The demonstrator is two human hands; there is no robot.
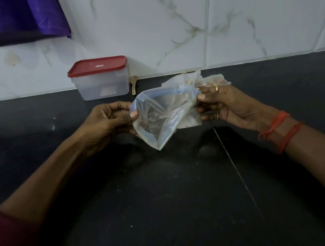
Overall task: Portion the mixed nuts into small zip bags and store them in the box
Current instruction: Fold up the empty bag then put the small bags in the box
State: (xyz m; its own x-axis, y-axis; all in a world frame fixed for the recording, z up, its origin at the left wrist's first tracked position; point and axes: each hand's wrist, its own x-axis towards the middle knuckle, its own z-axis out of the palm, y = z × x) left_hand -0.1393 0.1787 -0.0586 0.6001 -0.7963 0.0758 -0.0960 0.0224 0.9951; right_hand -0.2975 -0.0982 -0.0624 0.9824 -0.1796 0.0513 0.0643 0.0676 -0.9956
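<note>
Head view: both hands up over the dark desk (168,195), well apart, each clamped on one side of a clear zip bag (162,112). Left hand (106,122) pinches the bag's left rim, right hand (224,105) pinches the right rim; mouth pulled open. Crumpled bag of nuts (210,80) lies on the desk just behind the right hand. Box (102,83) with red lid (97,65) on stands by the tiled wall (164,27), small spoon (133,85) beside it.
</note>
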